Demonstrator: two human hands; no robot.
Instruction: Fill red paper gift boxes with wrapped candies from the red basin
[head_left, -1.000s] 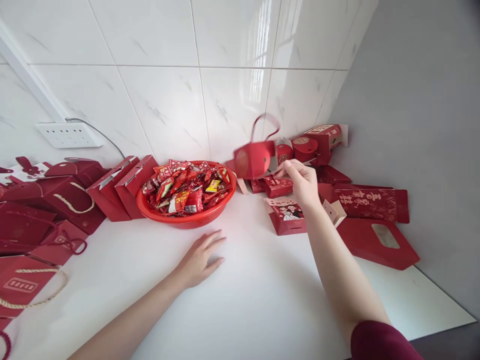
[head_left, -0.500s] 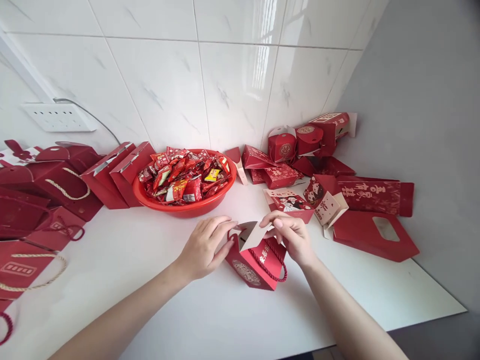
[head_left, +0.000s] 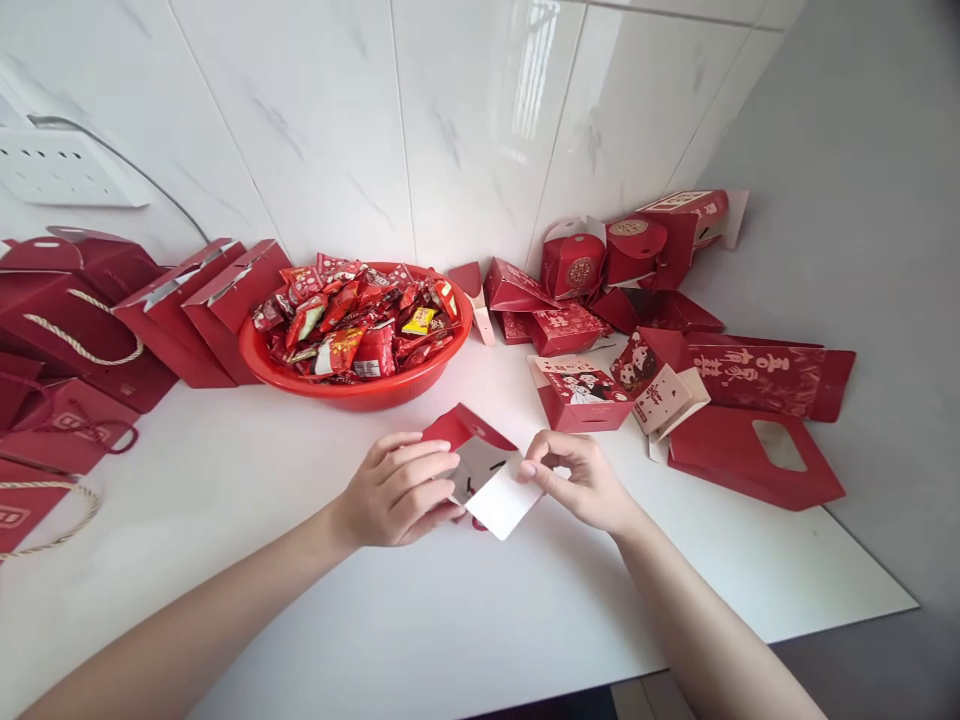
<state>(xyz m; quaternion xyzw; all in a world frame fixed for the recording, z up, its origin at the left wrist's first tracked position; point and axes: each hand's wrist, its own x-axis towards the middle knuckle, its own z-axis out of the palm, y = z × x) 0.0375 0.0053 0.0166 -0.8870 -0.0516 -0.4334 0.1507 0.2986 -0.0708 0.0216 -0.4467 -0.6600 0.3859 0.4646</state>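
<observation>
A red gift box (head_left: pixel 480 425) with a pale inside stands between my two hands, its top unfolded and its opening facing me. My left hand (head_left: pixel 405 490) wraps around the box's left side, fingers curled over its edge. With thumb and forefinger my right hand (head_left: pixel 574 480) pinches the white inner face of a lid flap (head_left: pixel 506 500), which is folded outward toward me. Dark cord ends show inside the box; the flap hides most of its front. Just behind it, a red basin (head_left: pixel 352 390) holds many wrapped candies (head_left: pixel 375 350).
Red bags with rope handles (head_left: pixel 90 330) crowd the left side. Several small red boxes (head_left: pixel 574 265) line the wall at the back right. Flattened red boxes (head_left: pixel 750 455) and a cartoon-printed box (head_left: pixel 585 395) lie on the right of the white table (head_left: pixel 420 620).
The box has tipped toward me, so its inside now shows. My left hand has closed around its side, and the flap has been bent outward. The view has shifted slightly.
</observation>
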